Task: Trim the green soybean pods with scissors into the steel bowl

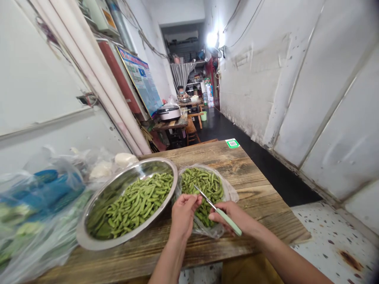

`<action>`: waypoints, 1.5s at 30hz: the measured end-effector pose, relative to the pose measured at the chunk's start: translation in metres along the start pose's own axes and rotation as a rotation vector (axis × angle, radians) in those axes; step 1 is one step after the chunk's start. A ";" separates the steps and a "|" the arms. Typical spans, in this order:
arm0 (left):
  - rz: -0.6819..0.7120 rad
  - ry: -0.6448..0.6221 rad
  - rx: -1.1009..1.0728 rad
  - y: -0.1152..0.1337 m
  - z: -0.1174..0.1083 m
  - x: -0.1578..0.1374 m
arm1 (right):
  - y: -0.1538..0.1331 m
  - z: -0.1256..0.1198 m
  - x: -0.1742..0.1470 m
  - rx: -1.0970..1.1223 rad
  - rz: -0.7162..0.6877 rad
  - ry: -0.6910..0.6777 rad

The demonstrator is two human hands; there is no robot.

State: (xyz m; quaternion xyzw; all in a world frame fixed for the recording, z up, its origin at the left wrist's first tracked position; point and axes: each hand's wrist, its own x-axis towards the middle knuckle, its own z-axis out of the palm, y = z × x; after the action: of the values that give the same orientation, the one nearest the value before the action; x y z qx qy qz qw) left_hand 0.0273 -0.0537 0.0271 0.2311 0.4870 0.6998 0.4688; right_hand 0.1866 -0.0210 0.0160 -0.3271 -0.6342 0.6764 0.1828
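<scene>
My right hand [229, 217] grips a pair of scissors [226, 220] with pale green handles, their metal blades pointing up and to the left. Close to the blade tips, my left hand [184, 213] is closed in a pinch; what sits between its fingertips I cannot make out. Both hands are over a clear plastic bag [229, 193] spread around a heap of green soybean pods [207, 181]. Left of it, a wide steel basin [84, 228] holds many more green pods [142, 201], gathered toward its right side.
Beneath everything is a wooden table [257, 189], with a green QR-code card [232, 143] at its far edge. Plastic bags of vegetables [38, 221] crowd the left side. Farther back, a rice cooker [168, 112] stands on another table. A white wall [296, 98] runs along the right.
</scene>
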 end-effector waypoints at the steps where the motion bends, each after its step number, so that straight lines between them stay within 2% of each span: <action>1: 0.029 0.007 0.047 0.000 -0.003 0.001 | 0.004 -0.001 0.002 0.015 0.000 -0.007; 3: 0.158 0.065 0.213 0.006 -0.015 0.003 | 0.011 -0.003 0.006 0.034 -0.014 -0.011; 4: 0.265 0.128 0.330 0.013 -0.024 0.005 | 0.014 -0.004 0.008 0.049 -0.020 0.002; 5: 0.392 0.210 0.477 0.023 -0.033 0.007 | 0.015 -0.006 0.010 0.061 -0.022 0.019; 7: 0.670 0.471 0.796 0.045 -0.050 0.010 | 0.015 -0.010 0.012 0.079 -0.021 0.070; 9: 0.831 0.517 1.165 0.063 -0.060 0.011 | 0.010 -0.013 0.009 0.082 -0.016 0.140; 10: 0.891 0.552 1.269 0.066 -0.061 0.011 | 0.007 -0.014 0.007 0.078 -0.007 0.185; 12: 0.926 0.422 1.398 0.061 -0.055 0.011 | 0.000 -0.016 0.002 0.050 0.000 0.242; 15: 0.854 -0.013 1.459 0.033 -0.033 0.009 | -0.004 -0.019 -0.003 0.009 0.023 0.258; 17: 0.773 -0.223 1.486 0.014 -0.018 0.009 | -0.003 -0.020 -0.006 -0.057 0.026 0.247; 19: 0.722 -0.302 1.535 0.000 -0.007 0.011 | 0.000 -0.022 -0.008 -0.132 0.013 0.258; 22: 0.659 -0.333 1.607 -0.010 0.001 0.018 | 0.006 -0.026 -0.009 -0.264 -0.031 0.292; 24: 0.611 -0.334 1.583 -0.010 0.002 0.023 | 0.007 -0.029 -0.009 -0.394 -0.070 0.308; 28: 0.528 -0.254 1.425 -0.005 -0.002 0.027 | 0.004 -0.031 -0.012 -0.607 -0.077 0.386; 32: 0.461 -0.310 1.522 -0.002 -0.005 0.024 | -0.003 -0.026 -0.015 -0.641 -0.077 0.379; 35: 0.471 -0.351 1.538 -0.004 -0.005 0.022 | -0.006 -0.021 -0.016 -0.634 -0.076 0.332; 38: 0.526 -0.365 1.314 -0.006 -0.006 0.022 | -0.008 -0.018 -0.016 -0.672 -0.078 0.365; 40: 0.528 -0.322 1.085 -0.005 -0.006 0.021 | -0.011 -0.017 -0.018 -0.712 -0.073 0.400; 42: 0.438 -0.250 0.818 -0.002 -0.006 0.020 | -0.014 -0.016 -0.020 -0.722 -0.085 0.399; 45: 0.217 -0.186 0.470 0.004 -0.002 0.017 | -0.017 -0.015 -0.022 -0.700 -0.107 0.367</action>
State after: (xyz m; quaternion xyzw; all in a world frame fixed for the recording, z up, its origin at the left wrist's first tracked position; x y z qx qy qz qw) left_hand 0.0168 -0.0400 0.0277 0.4477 0.5633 0.5895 0.3671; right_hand 0.2099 -0.0219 0.0378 -0.4514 -0.7994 0.3391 0.2054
